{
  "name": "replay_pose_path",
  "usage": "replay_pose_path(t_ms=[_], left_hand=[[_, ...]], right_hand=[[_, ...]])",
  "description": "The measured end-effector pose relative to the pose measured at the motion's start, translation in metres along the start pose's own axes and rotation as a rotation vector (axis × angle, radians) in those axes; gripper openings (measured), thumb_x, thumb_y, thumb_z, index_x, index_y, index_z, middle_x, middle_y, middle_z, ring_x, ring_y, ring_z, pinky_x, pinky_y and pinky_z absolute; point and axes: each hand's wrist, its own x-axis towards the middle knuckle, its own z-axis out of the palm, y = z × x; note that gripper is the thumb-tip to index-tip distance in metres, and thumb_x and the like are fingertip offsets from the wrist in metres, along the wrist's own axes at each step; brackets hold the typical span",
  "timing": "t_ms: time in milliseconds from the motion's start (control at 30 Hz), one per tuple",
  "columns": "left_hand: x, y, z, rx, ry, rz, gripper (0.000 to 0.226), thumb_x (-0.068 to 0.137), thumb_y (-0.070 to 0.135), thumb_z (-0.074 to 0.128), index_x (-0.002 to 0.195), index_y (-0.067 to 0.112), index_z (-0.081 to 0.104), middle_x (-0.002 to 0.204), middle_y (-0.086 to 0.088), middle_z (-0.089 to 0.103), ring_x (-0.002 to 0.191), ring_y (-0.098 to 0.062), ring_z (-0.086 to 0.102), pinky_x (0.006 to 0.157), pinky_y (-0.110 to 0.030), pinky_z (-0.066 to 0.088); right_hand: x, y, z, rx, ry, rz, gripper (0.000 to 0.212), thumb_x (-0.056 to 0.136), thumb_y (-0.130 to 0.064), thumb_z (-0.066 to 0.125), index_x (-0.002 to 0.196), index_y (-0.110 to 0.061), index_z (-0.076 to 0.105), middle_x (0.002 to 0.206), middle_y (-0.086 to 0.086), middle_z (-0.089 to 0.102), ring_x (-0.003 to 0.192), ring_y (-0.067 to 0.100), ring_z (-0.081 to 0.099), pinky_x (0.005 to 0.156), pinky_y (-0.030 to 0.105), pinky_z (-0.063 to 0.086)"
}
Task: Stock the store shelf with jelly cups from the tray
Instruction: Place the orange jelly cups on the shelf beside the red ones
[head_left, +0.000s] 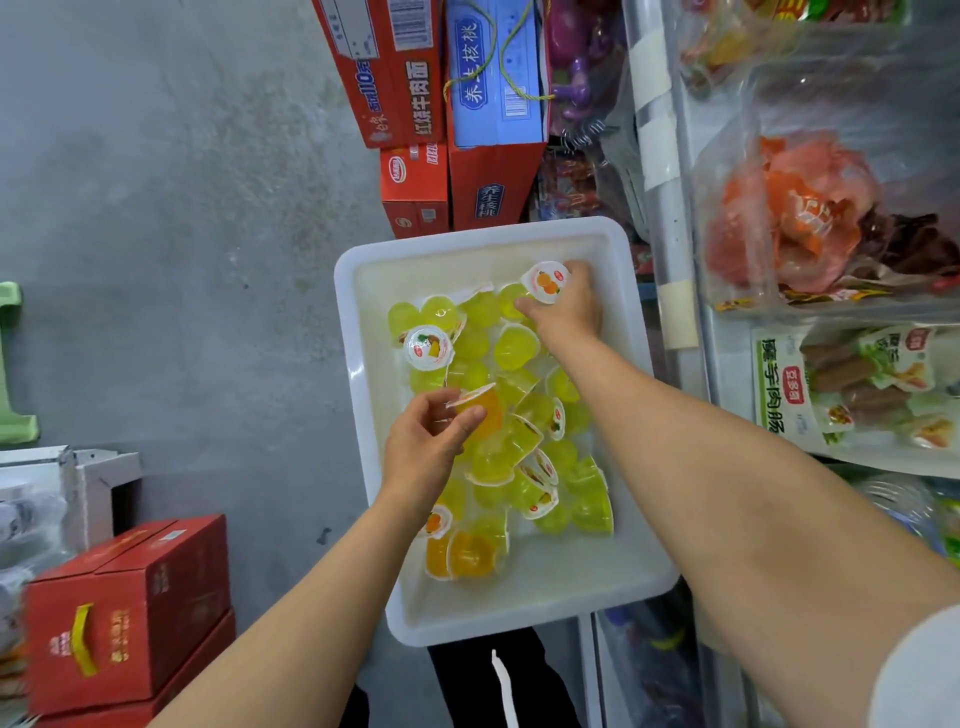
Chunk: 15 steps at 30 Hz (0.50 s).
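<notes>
- Cartons, red and stacked, sit on the floor well to the left of the left hand; the bare grey floor between them and the tray is the widest open room in view.
- Left hand is over the left half of the white tray, thumb and fingers curled around an orange jelly cup tipped on its side.
- Jelly cups, mostly yellow-green, lie in a loose heap across the tray's middle, between and just below both hands, many on their sides or upside down.
- Right hand is at the far right of the heap, fingers pinching a cup with an orange-printed lid.
- Doing this step well, I judge, means lifting each held cup straight up clear of its neighbours before swinging it aside, holding the wall rather than the thin foil lid.
- The tray's raised rim is close beside the right hand, so a low sideways sweep could catch it.
- Shelf stands just right of the right arm, its clear bins crowded with packaged snacks; I cannot tell which slot is meant for the cups.
</notes>
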Motion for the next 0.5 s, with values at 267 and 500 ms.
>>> replay_pose_path(t_ms=[267,500], left_hand=[[0.011,-0.009,0.012,0.081,0.089,0.005,0.047,0.076,0.035,0.083,0.117,0.023,0.064,0.097,0.0,0.07,0.092,-0.015,0.067,0.083,-0.033,0.057],[0.004,-0.012,0.052,0.075,-0.011,0.06,0.063,0.072,0.036,0.085,0.128,0.031,0.058,0.11,0.002,0.061,0.097,-0.012,0.064,0.081,-0.03,0.056]], right_hand=[[-0.01,0.0,-0.01,-0.046,0.071,-0.078,0.054,0.074,-0.032,0.085,0.115,-0.015,0.055,0.116,0.006,0.061,0.108,0.026,0.058,0.084,0.033,0.042],[-0.01,0.001,-0.023,0.033,0.008,-0.114,0.062,0.074,-0.042,0.084,0.125,-0.02,0.058,0.11,0.0,0.069,0.1,0.019,0.064,0.089,0.034,0.05]])
